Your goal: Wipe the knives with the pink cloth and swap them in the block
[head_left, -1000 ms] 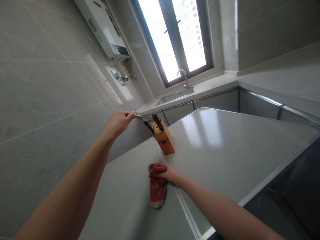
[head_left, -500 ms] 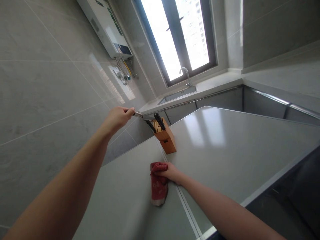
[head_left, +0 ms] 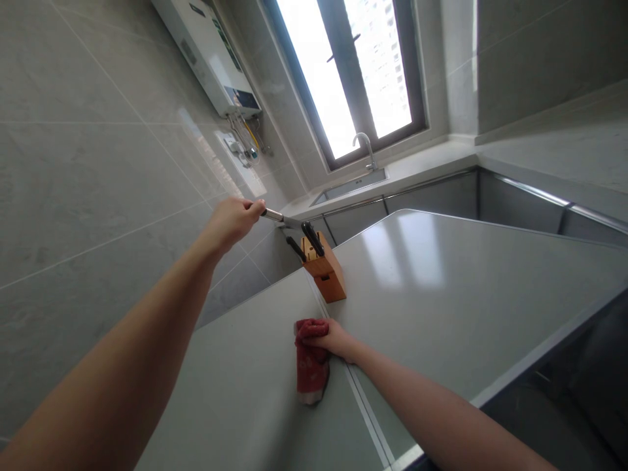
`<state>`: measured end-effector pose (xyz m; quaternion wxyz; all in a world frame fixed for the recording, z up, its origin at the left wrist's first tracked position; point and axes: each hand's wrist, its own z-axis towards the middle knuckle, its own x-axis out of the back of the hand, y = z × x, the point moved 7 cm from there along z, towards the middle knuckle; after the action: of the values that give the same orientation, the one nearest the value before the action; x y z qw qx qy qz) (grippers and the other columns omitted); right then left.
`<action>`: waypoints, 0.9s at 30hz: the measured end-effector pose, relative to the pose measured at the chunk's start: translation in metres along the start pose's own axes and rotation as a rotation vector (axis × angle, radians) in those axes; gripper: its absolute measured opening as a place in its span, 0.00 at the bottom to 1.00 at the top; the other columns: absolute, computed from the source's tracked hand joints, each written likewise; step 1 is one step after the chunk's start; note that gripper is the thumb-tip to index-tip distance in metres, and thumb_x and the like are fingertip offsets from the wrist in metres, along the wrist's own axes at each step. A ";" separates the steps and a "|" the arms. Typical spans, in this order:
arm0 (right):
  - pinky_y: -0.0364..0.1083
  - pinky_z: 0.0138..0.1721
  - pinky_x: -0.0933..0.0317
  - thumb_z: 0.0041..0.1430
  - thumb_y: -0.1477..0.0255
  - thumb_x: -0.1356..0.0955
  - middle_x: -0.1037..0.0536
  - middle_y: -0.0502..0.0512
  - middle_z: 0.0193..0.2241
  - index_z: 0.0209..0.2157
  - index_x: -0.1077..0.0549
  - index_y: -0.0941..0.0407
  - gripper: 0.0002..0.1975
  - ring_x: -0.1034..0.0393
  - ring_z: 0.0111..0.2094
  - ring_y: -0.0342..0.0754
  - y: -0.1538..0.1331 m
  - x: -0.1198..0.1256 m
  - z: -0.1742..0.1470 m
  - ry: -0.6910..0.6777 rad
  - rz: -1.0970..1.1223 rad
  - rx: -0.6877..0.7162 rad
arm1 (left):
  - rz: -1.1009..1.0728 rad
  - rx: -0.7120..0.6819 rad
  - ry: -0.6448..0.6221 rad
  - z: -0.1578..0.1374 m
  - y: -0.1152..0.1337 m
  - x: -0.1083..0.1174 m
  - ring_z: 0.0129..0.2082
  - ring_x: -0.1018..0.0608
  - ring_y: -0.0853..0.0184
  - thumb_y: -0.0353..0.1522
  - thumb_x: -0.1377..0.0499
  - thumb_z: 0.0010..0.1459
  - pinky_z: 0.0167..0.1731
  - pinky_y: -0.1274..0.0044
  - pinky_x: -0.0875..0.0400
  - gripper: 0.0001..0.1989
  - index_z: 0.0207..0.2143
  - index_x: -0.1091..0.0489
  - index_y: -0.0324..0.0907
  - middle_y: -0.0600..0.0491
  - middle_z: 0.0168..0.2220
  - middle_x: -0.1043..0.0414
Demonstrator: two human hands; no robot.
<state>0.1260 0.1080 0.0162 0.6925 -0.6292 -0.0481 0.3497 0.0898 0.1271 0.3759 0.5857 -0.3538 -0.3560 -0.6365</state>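
Observation:
My left hand (head_left: pixel 238 220) is closed round the dark and metal handle of a knife (head_left: pixel 275 215). Its blade runs toward the wooden knife block (head_left: pixel 330 282) and passes behind a black handle there. Whether the blade tip is still inside a slot cannot be made out. Several black-handled tools (head_left: pixel 313 238) stick up from the block, which stands on the table by the seam. Nearer to me, my right hand (head_left: pixel 338 340) grips a folded red cloth (head_left: pixel 313 373) with a pale edge, low over or against the tabletop.
The pale glossy table (head_left: pixel 471 294) has a seam (head_left: pixel 360 392) running through it. Beyond it are a counter (head_left: pixel 432 157) with a sink (head_left: pixel 343 188) and a faucet (head_left: pixel 364 147) below a window. A water heater (head_left: pixel 210 59) hangs on the tiled wall at left.
My left hand has risen slightly with the knife, and more of the blade shows above the block. My right hand and the red cloth have stayed in place.

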 end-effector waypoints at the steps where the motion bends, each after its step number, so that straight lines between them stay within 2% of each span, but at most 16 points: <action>1: 0.53 0.47 0.37 0.39 0.62 0.25 0.22 0.58 0.37 0.39 0.25 0.60 0.24 0.28 0.41 0.53 0.000 0.000 0.000 -0.003 0.003 0.000 | -0.004 -0.024 0.005 0.001 0.002 0.000 0.16 0.40 0.71 0.45 0.53 0.53 0.19 0.78 0.50 0.21 0.19 0.33 0.40 0.55 0.13 0.46; 4: 0.53 0.46 0.37 0.39 0.62 0.25 0.22 0.58 0.37 0.39 0.25 0.59 0.24 0.28 0.40 0.52 0.002 0.000 0.001 -0.008 0.011 0.008 | -0.002 -0.066 -0.001 0.003 0.007 -0.004 0.15 0.42 0.72 0.45 0.53 0.52 0.19 0.77 0.51 0.21 0.17 0.35 0.40 0.55 0.13 0.48; 9: 0.52 0.46 0.37 0.38 0.62 0.25 0.22 0.59 0.36 0.38 0.25 0.60 0.24 0.28 0.39 0.52 0.005 0.000 0.003 -0.003 0.023 0.005 | 0.043 -0.046 -0.012 0.005 0.007 -0.005 0.16 0.39 0.70 0.44 0.52 0.52 0.19 0.77 0.50 0.20 0.17 0.35 0.41 0.55 0.12 0.48; 18: 0.51 0.45 0.37 0.37 0.61 0.25 0.22 0.58 0.35 0.37 0.24 0.60 0.25 0.28 0.38 0.51 0.006 0.001 0.003 0.015 0.002 -0.008 | 0.069 -0.057 -0.033 0.004 0.007 -0.003 0.16 0.42 0.71 0.43 0.53 0.53 0.19 0.76 0.53 0.20 0.15 0.39 0.41 0.55 0.12 0.50; 27: 0.50 0.45 0.37 0.39 0.63 0.25 0.22 0.57 0.35 0.38 0.25 0.60 0.23 0.28 0.36 0.48 0.001 -0.001 0.002 0.003 -0.012 0.014 | 0.101 -0.048 -0.056 0.006 0.010 -0.007 0.18 0.37 0.68 0.44 0.54 0.52 0.20 0.76 0.50 0.21 0.18 0.34 0.40 0.54 0.12 0.46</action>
<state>0.1243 0.1089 0.0163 0.6989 -0.6246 -0.0485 0.3451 0.1006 0.1356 0.3729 0.5982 -0.4028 -0.3388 -0.6042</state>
